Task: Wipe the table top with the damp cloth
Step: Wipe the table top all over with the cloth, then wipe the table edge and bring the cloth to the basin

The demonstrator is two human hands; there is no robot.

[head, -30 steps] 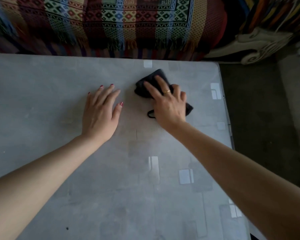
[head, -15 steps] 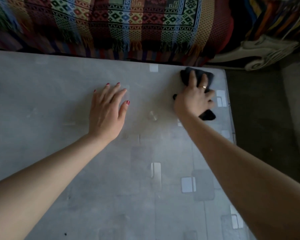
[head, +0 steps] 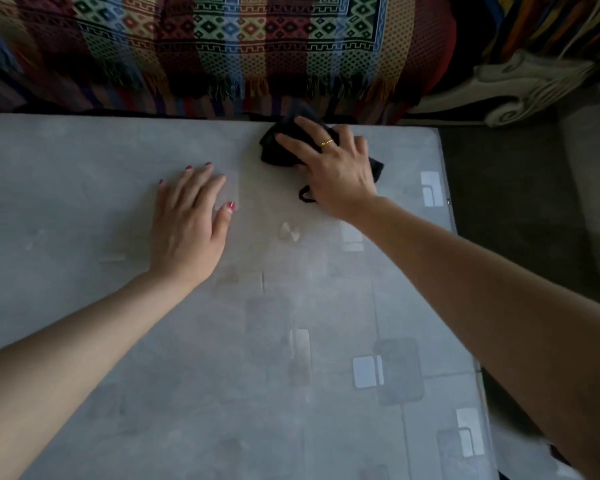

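Since half a second ago your right hand (head: 333, 168) has swept the black cloth (head: 278, 147) back leftward, away from the counter's right edge and closer to the far edge. It presses down on the cloth with fingers spread flat over it, pinning it rather than clenching it; a gold ring (head: 327, 143) shows on one finger. The cloth is bunched under your palm, with dark folds poking out to the left of your fingers and to the right of your hand, and a thin loop (head: 305, 195) of it trailing by your wrist. Its far end touches or slightly overhangs the far edge of the counter; you cannot tell which.

Your left hand (head: 187, 223) has kept its place, lying flat and released on the grey counter (head: 84, 188), palm down, fingers together, holding nothing, well apart from the cloth. Pale square patches glint across the counter's glossy surface.

Beyond the far edge hangs a striped, patterned woven blanket (head: 222, 39) with a fringe. To the right of it sits a carved pale scroll ornament (head: 520, 88).
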